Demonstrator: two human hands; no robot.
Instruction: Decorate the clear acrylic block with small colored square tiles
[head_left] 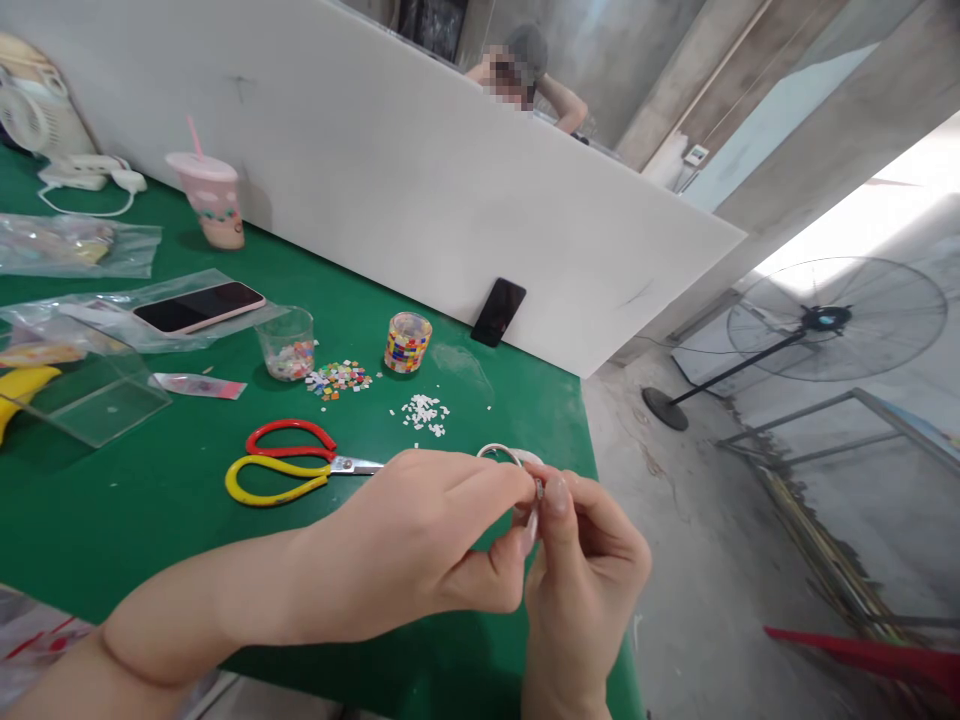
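Note:
My left hand (pixel 442 540) reaches across in front of me, its thumb and index finger closed in a pinch. My right hand (pixel 589 560) meets it fingertip to fingertip, also pinched. A tiny greyish piece (pixel 539 489) shows between the fingertips; its kind is too small to tell. Just behind the fingers curves a thin pale loop (pixel 499 449), and I cannot tell whether it is held or lies on the table. Beyond my left hand lie scissors (pixel 292 465) with red and yellow handles, their blade tips hidden by the hand. White chips (pixel 424 413) are scattered past them.
On the green table (pixel 172 530) are a mosaic-covered cup (pixel 408 343), coloured tiles (pixel 339 379), a clear cup (pixel 286 345) with pieces, a pink tumbler (pixel 212 200) and phones (pixel 199 306). A white partition (pixel 420 180) stands behind; another person (pixel 525 70) sits beyond.

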